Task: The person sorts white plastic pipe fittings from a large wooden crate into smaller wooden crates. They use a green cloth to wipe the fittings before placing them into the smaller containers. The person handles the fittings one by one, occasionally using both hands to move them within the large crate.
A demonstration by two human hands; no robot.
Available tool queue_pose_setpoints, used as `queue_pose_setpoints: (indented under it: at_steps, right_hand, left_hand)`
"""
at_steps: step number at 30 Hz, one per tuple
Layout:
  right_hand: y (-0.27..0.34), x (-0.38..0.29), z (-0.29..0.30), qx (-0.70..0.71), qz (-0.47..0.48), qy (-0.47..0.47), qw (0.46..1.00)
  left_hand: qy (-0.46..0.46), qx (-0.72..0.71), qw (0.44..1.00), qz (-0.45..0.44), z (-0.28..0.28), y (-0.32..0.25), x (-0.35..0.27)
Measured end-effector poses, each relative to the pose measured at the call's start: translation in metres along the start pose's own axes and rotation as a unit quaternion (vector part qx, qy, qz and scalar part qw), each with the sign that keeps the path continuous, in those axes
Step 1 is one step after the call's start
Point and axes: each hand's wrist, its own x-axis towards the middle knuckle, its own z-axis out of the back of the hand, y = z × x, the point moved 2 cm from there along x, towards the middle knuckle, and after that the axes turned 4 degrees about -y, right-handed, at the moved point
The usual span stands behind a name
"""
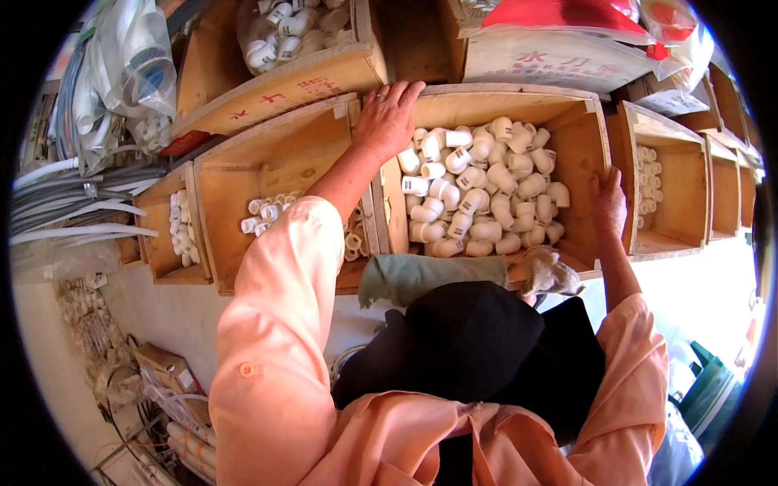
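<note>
A wooden box point(580, 130) before me holds a heap of white plastic elbow pipe fittings point(483, 188). At its far left corner, my left hand point(389, 118) grips the top edge with the fingers over the rim. My right hand point(609, 200) holds the right side wall, its fingers hooked around the board. Across the near edge lies a grey-green cloth point(434, 279). Beside the cloth is a crumpled, dirty light cloth or glove point(550, 272).
To the left, a wooden box point(231, 188) has small white fittings; another box point(674, 182) with fittings stands at right. Behind are a box with bagged elbows point(285, 36) and a lettered box point(547, 61). Hoses point(73, 200) hang at far left. A cardboard box point(167, 370) sits lower left.
</note>
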Motion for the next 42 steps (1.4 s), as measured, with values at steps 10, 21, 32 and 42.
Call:
queue_pose_setpoints:
  at_steps: [10, 21, 32, 42]
  right_hand:
    - [0.008, -0.004, 0.008, 0.009, -0.019, 0.016, 1.000]
    - [0.009, -0.007, 0.009, -0.006, 0.016, -0.012, 1.000]
    - [0.023, -0.011, 0.020, 0.005, -0.023, 0.013, 1.000]
    - [0.016, -0.008, 0.015, 0.014, -0.015, 0.012, 1.000]
  left_hand:
    - [-0.002, -0.003, 1.000, -0.016, -0.002, 0.004, 0.000]
    - [-0.009, 0.003, 1.000, -0.020, -0.003, 0.003, -0.001]
    - [0.018, 0.015, 1.000, -0.001, 0.002, -0.002, 0.000]
    - [0.018, -0.005, 1.000, -0.002, 0.002, 0.001, 0.000]
